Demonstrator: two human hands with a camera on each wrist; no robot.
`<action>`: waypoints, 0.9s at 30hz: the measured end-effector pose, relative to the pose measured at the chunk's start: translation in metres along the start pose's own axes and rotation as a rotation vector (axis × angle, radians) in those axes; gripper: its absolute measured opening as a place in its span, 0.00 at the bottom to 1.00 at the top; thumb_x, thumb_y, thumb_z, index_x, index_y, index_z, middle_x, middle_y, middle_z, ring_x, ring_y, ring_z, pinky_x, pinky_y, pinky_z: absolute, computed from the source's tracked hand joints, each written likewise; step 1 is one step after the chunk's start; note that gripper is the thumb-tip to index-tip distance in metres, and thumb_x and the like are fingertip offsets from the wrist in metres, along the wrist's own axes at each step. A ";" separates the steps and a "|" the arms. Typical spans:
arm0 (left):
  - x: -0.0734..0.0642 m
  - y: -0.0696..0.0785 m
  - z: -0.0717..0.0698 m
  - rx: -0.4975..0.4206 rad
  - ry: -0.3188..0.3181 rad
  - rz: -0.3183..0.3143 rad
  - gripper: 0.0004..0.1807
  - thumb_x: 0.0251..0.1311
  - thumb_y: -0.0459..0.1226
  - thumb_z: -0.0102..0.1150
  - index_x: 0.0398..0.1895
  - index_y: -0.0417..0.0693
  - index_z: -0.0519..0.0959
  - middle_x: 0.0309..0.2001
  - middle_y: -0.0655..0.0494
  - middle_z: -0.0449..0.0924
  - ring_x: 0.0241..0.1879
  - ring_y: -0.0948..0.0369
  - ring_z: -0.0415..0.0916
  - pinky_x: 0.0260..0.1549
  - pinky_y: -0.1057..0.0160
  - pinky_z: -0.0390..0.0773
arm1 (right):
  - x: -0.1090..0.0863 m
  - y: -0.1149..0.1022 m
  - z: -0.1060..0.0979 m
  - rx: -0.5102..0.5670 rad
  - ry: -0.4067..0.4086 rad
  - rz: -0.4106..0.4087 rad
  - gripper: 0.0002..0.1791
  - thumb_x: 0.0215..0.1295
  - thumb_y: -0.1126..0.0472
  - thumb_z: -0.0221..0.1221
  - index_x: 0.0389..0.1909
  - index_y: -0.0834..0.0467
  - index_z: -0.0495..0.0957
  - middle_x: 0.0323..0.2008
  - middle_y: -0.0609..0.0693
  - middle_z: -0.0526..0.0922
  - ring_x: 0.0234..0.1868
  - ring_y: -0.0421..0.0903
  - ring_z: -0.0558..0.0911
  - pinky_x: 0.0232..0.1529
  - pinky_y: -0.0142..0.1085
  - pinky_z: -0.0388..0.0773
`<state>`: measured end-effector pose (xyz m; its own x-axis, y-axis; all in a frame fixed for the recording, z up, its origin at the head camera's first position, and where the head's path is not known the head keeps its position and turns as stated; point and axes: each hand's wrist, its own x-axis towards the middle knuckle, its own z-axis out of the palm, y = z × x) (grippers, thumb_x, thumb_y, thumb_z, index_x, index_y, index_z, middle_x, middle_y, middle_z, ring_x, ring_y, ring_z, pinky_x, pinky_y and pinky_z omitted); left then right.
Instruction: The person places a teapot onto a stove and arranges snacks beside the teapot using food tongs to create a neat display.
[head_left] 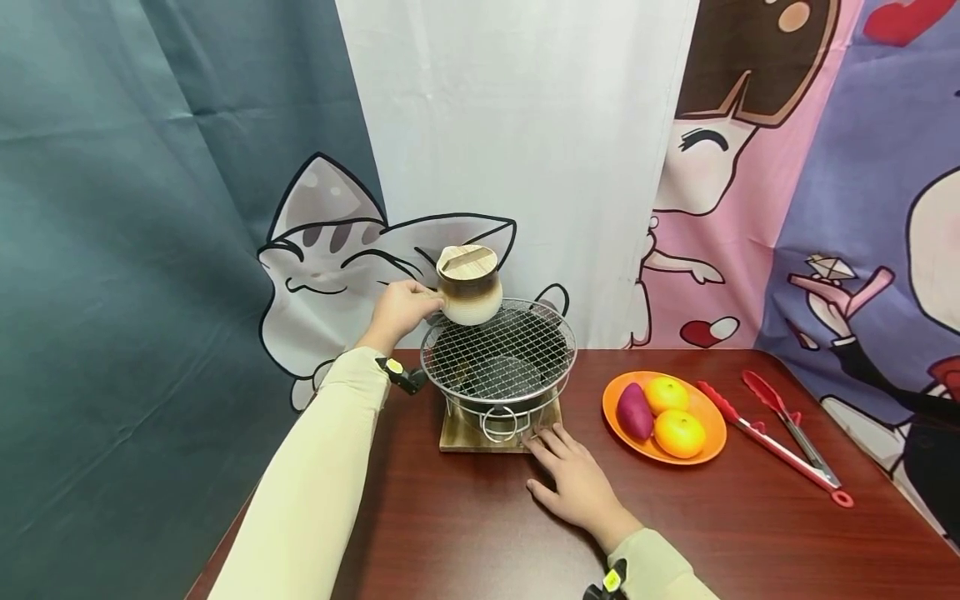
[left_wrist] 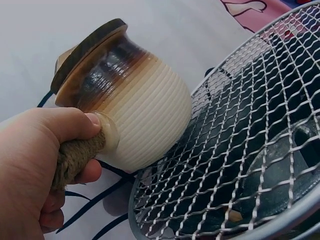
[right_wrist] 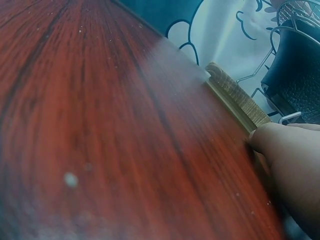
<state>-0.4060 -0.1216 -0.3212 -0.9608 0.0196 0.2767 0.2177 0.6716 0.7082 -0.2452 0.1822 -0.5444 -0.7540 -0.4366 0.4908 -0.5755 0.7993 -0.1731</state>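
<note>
My left hand [head_left: 405, 310] grips the rope-wrapped handle [left_wrist: 75, 160] of a small ceramic pot [head_left: 471, 302], brown at the top and cream below. A wooden lid [head_left: 467, 262] covers it. The pot is at the back left of a round wire grill rack [head_left: 510, 333]; I cannot tell whether its base touches the mesh. Under the rack stands a dark stove [right_wrist: 295, 75] in a wire frame, on a wooden board [head_left: 457, 437]. My right hand [head_left: 577, 487] lies with fingers spread, its fingertips at the board's front right edge.
To the right, an orange plate [head_left: 618, 429] holds a purple sweet potato [head_left: 635, 412] and two oranges [head_left: 679, 433]. Red-handled tongs [head_left: 787, 450] lie beyond it on the dark red table [head_left: 450, 525]. A printed curtain [head_left: 525, 150] hangs close behind the stove.
</note>
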 end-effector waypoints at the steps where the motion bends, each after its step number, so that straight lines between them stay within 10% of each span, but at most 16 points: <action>1: 0.000 0.000 0.001 -0.002 -0.006 0.002 0.16 0.53 0.50 0.69 0.35 0.48 0.85 0.30 0.48 0.87 0.31 0.55 0.79 0.30 0.59 0.71 | 0.000 0.000 0.000 0.000 0.000 0.001 0.37 0.59 0.43 0.67 0.70 0.48 0.74 0.66 0.57 0.75 0.70 0.65 0.68 0.64 0.61 0.68; 27: 0.001 0.001 0.005 -0.003 -0.071 0.020 0.16 0.56 0.48 0.70 0.39 0.45 0.84 0.31 0.47 0.87 0.37 0.48 0.83 0.35 0.59 0.73 | -0.001 0.001 0.002 0.004 0.009 0.000 0.37 0.58 0.43 0.67 0.70 0.48 0.73 0.66 0.57 0.75 0.70 0.66 0.68 0.63 0.62 0.69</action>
<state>-0.4078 -0.1175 -0.3230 -0.9658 0.0857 0.2446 0.2378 0.6685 0.7047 -0.2456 0.1832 -0.5468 -0.7512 -0.4326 0.4986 -0.5766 0.7977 -0.1766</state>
